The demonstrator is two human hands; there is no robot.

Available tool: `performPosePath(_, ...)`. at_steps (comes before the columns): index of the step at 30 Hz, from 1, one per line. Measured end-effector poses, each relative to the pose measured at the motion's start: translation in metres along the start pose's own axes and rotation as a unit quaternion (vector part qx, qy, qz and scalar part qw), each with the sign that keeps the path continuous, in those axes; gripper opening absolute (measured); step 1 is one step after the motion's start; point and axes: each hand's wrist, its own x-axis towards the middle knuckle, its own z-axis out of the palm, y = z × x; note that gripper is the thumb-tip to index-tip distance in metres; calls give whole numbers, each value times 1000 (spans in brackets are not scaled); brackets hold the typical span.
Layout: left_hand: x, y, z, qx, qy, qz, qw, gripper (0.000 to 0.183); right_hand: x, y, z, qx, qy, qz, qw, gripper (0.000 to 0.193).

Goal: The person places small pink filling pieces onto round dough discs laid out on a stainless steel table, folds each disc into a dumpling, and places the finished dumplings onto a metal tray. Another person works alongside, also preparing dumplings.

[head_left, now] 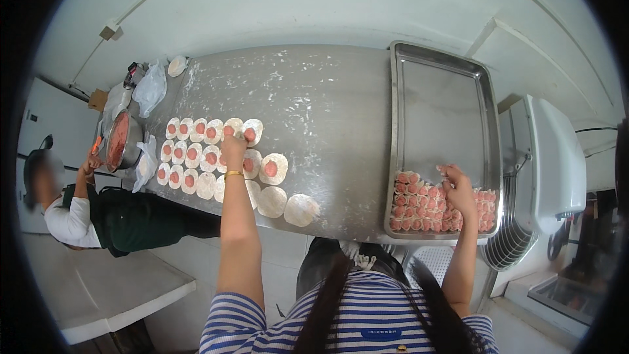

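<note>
Round dough wrappers (272, 203) lie in rows on the steel table, most with a dab of pink meat filling (270, 168) on top. Reaching over these rows, my left hand (233, 151) has its fingers drawn together at a filled wrapper (234, 126) in the far row; the hand partly hides the wrappers beneath. On the right, a deep metal tray (396, 92) holds closely packed filled dumplings (419, 206) across its near end. Just above their far edge hovers my right hand (460, 190), fingers apart, with nothing visible in it.
At the left end, a co-worker (72, 210) holds an orange-handled tool (97, 145) at a metal bowl of filling (133, 147). Plastic bags (151, 90) and a small stack of wrappers (177, 65) lie near it. Flour smears the steel table (341, 118). A white appliance (553, 157) stands right of the tray.
</note>
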Motion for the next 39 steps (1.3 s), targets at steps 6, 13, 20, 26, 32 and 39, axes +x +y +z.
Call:
performPosePath(6,7,-23,19,-617,-179,19,766,21,26,-41,33,84,-11,-74,994,32)
performPosePath(13,-137,39,-25,-741,-397,-6,542,20,57,-84,159,473,-172,77,860,32)
performPosePath(20,-220,26,-3,-560,-462,39,687,22,32,-59,213,491,-160,163,841,17)
performPosePath(26,-259,12,35,-323,-153,211,910,24,-1,-53,220,159,-4,-5,987,14)
performPosePath(32,-272,9,46,-484,-236,58,840,24,-10,-41,223,173,-4,15,985,21)
performPosePath(39,-279,-4,62,-558,-308,73,768,27,-16,-28,232,289,-59,-2,956,27)
